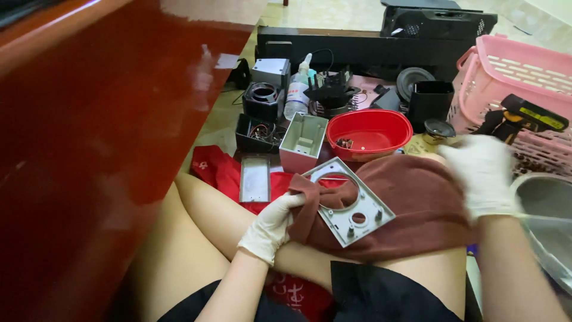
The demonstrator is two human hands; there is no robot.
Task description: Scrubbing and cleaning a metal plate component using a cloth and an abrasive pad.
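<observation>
seated on floor, legs crossed, both hands in white gloves. left hand (271,225) clenched on a fold of brown towel (411,203) and on the near corner of a grey plastic faceplate (351,201); faceplate resting flat, slightly tilted, on towel over lap, with one large round cutout, one smaller hole and short posts along the lower edge. right hand (484,170) raised over the right end of towel, blurred; grip cannot be told, nothing seen in it.

beyond the knees: red bowl (369,134) with a few small parts inside, just behind towel. grey open housing (302,142) left of bowl, flat grey panel (255,179) beside it on red cloth (214,170). clear squeeze bottle (297,92) and black speaker parts (263,101) further back. pink basket (512,77) at right, yellow-black power tool (524,116) lying against it. red lacquered furniture side (89,131) filling the left of view.
</observation>
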